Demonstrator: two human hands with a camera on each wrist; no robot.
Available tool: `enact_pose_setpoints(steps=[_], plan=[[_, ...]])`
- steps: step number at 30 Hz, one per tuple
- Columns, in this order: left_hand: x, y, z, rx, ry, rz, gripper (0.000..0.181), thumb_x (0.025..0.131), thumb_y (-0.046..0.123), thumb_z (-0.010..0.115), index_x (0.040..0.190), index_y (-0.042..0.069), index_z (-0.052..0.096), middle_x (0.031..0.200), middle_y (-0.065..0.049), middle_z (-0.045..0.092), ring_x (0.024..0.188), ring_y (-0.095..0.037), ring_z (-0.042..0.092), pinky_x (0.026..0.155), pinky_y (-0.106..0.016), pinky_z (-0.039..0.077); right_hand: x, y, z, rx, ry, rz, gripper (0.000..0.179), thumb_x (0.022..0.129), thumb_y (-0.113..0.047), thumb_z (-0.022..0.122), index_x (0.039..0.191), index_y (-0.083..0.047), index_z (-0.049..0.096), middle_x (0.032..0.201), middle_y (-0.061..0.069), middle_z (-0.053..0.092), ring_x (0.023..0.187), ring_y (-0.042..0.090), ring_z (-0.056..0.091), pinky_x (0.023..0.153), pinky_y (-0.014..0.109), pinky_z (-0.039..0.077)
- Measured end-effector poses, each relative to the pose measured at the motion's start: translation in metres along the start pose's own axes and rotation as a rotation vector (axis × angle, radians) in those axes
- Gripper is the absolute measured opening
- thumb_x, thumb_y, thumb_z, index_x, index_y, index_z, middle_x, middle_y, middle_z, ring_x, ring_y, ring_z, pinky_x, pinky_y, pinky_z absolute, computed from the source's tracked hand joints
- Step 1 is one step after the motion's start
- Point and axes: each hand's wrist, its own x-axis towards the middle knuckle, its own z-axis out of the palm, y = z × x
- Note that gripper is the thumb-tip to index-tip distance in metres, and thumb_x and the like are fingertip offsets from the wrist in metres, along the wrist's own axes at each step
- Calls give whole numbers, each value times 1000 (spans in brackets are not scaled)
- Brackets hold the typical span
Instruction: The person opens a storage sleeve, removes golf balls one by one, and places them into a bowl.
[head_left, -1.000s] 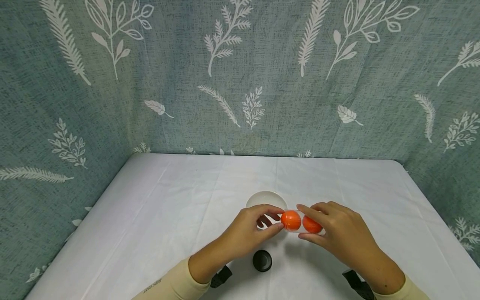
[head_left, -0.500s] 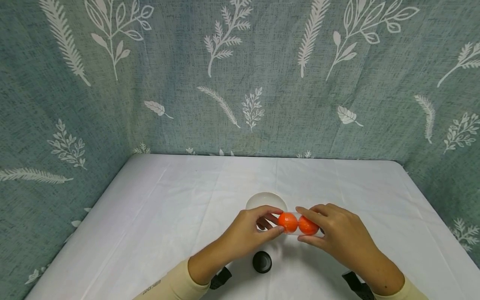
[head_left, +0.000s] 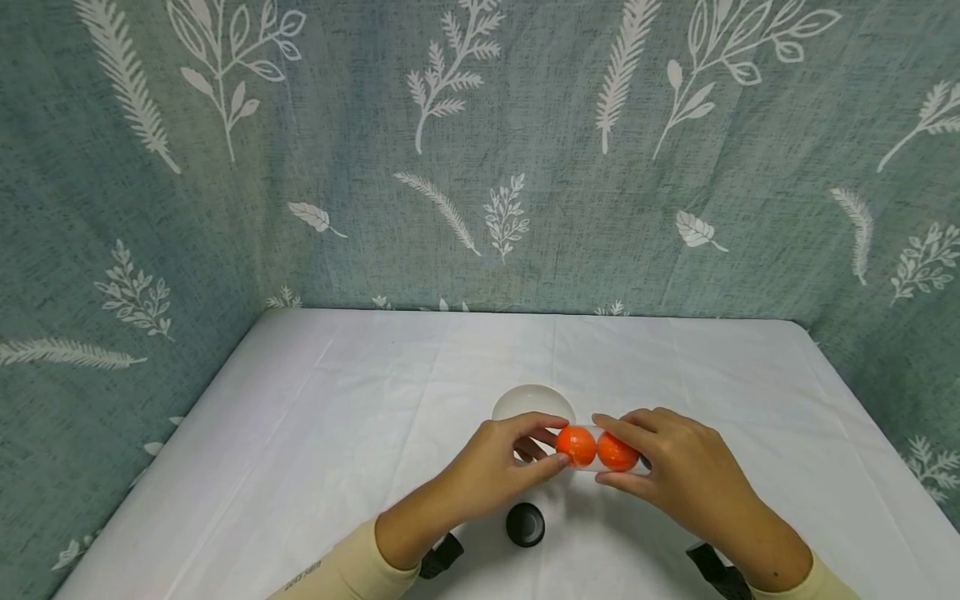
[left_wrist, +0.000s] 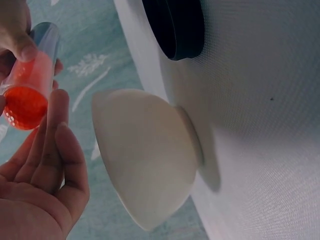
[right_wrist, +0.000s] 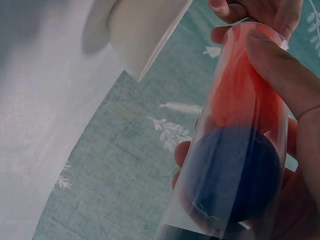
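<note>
Above the table my right hand [head_left: 678, 458] grips a clear plastic tube [right_wrist: 175, 210], which lies roughly sideways with its mouth toward my left hand [head_left: 498, 458]. Two orange balls show in the head view: one ball [head_left: 576, 446] at the mouth, and another ball [head_left: 617, 451] partly behind the right fingers. Deeper in the tube, a dark blue ball [right_wrist: 232, 175] shows in the right wrist view. My left thumb and fingertips pinch the outer orange ball [left_wrist: 25, 107], which bulges from the mouth in the left wrist view.
A white bowl [head_left: 528, 400] stands on the white-covered table [head_left: 375, 375] just beyond my left hand. Nearer to me lies a round black cap [head_left: 525, 525]. Leaf-patterned green cloth [head_left: 480, 208] hangs behind the table and at its sides.
Over the last second, the tube has shifted slightly left and down. The gap between the two orange balls has closed. During the last half second almost nothing has moved.
</note>
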Motion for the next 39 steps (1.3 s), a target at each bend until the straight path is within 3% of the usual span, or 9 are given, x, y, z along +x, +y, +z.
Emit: enact_pose_setpoints(steps=[18, 26, 39], plan=[[-1, -2, -1, 5, -23, -14, 41, 95, 35, 70, 133, 20, 62, 111, 4, 73, 87, -1, 66, 81, -21, 55, 0, 0, 2, 9, -29, 15, 64, 62, -51, 89, 119, -26, 74, 95, -4, 71, 75, 9, 64, 59, 26, 53], [0, -2, -1, 28, 5, 5, 45, 90, 37, 75, 130, 19, 65, 107, 6, 73, 83, 0, 65, 77, -19, 55, 0, 1, 3, 22, -16, 12, 64, 62, -53, 88, 119, -26, 74, 94, -4, 71, 76, 10, 65, 59, 26, 54], [0, -2, -2, 20, -17, -7, 43, 93, 36, 71, 131, 19, 64, 111, 5, 73, 86, -1, 66, 80, -19, 55, 0, 1, 3, 19, -4, 1, 63, 64, -55, 86, 118, -26, 74, 93, -3, 71, 75, 10, 64, 59, 26, 54]])
